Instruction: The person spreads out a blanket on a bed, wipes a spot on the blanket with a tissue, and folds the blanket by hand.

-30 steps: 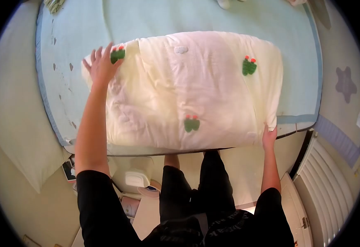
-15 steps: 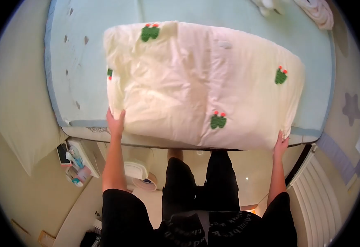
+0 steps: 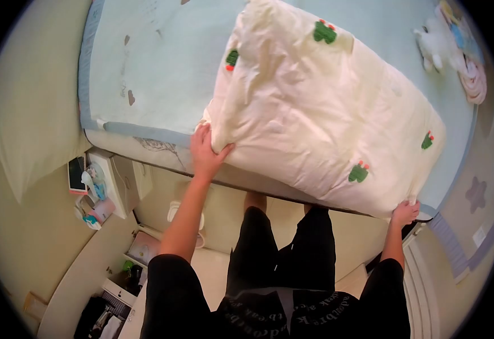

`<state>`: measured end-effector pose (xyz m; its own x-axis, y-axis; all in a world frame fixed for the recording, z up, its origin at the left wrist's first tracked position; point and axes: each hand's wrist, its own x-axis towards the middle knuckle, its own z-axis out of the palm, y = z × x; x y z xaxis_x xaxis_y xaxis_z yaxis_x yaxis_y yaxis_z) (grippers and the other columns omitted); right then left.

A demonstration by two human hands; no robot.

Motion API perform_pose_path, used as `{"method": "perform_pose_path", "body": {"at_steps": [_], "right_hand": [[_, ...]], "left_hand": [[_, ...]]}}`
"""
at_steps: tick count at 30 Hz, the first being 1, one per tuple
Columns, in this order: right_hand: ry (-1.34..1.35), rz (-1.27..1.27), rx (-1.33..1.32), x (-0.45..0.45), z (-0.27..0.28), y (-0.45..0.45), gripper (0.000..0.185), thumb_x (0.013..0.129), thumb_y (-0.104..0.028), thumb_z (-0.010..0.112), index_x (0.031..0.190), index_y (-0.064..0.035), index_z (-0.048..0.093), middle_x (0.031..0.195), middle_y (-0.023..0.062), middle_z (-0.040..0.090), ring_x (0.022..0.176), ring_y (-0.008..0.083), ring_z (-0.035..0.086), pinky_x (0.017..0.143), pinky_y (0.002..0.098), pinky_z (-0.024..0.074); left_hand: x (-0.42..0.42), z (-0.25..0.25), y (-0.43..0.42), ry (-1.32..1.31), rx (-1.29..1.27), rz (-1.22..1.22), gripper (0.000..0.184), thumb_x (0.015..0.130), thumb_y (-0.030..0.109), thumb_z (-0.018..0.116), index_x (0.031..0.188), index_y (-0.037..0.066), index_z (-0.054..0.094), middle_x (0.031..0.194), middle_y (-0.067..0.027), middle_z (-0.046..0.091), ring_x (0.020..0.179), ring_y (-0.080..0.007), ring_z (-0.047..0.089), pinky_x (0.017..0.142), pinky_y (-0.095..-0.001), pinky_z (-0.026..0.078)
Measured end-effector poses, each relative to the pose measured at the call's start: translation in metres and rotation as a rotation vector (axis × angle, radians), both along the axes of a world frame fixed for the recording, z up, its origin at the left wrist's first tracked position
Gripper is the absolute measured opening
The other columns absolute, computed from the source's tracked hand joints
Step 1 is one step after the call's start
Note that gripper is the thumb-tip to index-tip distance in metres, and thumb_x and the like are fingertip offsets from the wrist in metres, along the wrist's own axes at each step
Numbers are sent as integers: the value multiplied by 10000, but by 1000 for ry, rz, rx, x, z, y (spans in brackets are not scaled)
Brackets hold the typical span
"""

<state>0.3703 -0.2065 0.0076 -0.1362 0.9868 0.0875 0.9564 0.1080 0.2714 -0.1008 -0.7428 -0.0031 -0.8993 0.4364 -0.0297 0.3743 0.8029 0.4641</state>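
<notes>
A cream quilt [image 3: 315, 113] with green and red patches lies folded over the near right part of the bed, which has a light blue cover [image 3: 162, 62]. At the quilt's near left corner, my left hand [image 3: 205, 153] grips the edge between thumb and fingers. My right hand [image 3: 405, 213] is closed on the near right corner, beside the bed's front edge. The quilt sits at a slant, its left side reaching up to the top of the view.
A white plush toy [image 3: 434, 45] and a pink cloth [image 3: 473, 82] lie at the bed's far right. Left below the bed stands a white cabinet [image 3: 114, 181] with small items. An open drawer [image 3: 119, 291] is at the lower left. A radiator [image 3: 419, 282] stands at the lower right.
My left hand has gone from the quilt's far left part to its near left corner and now holds it. The quilt has shifted right and appears more slanted; the view has turned too.
</notes>
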Motion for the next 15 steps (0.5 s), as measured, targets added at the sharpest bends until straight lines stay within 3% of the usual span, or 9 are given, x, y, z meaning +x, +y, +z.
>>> {"method": "perform_pose_path", "body": {"at_steps": [1,2,4,8,9,11,13,15], "right_hand": [[79,162,79,-23,3,-6,494,983,-261,649,1365,24,520,1300,203,606,1222,412,555,1026,500,446],[157,327,155,-48,3,-13,488,967,-221,661,1369,14,516,1271,194,613,1229,411,548,1038,508,436],[507,659,12,-128,8,-39,442,957,-132,639,1365,-3,531,1302,185,601,1278,373,519,1095,482,398],[816,1098,-491,-337,44,-131,375,915,-36,656,1286,2,611,1333,188,618,1267,361,565,1100,450,425],[793,1305,-549,-386,48,-151,361,885,1,676,1245,-11,647,1318,173,641,1242,367,596,1089,451,448],[717,1640,-654,-474,54,-192,364,873,-51,711,1232,-30,658,1319,138,651,1236,356,603,1087,467,455],[502,1920,-642,-535,53,-223,373,872,-162,751,1215,-48,659,1253,117,671,1231,329,613,1096,474,453],[407,2073,-671,-567,35,-238,308,874,-231,757,1110,-58,661,1132,100,679,1138,299,638,1072,459,468]], "left_hand": [[-1,-4,0,-3,78,13,673,774,404,874,1252,-15,653,1316,-185,599,1256,-386,538,1063,-509,407],[3,-4,-3,100,30,-30,477,841,248,833,1233,18,688,1298,-166,611,1184,-368,567,1044,-463,437],[16,-9,-7,100,78,56,431,844,229,828,1197,16,702,1255,-152,630,1151,-352,584,1010,-454,453],[30,-10,-16,91,199,165,493,816,239,847,1240,52,680,1170,-121,646,1100,-318,598,957,-454,460],[31,-10,-20,87,231,180,517,808,250,854,1254,62,672,1160,-119,645,1095,-316,598,958,-454,456],[29,-5,-21,18,151,222,549,798,346,855,1238,88,651,1268,-114,635,1203,-340,574,1067,-538,383],[20,14,-13,-31,55,267,542,794,390,849,1201,91,650,1330,-110,623,1271,-353,551,1125,-595,324],[20,1,-15,-29,116,248,514,817,417,824,1172,87,652,1385,-114,598,1327,-361,515,1151,-636,273]]}}
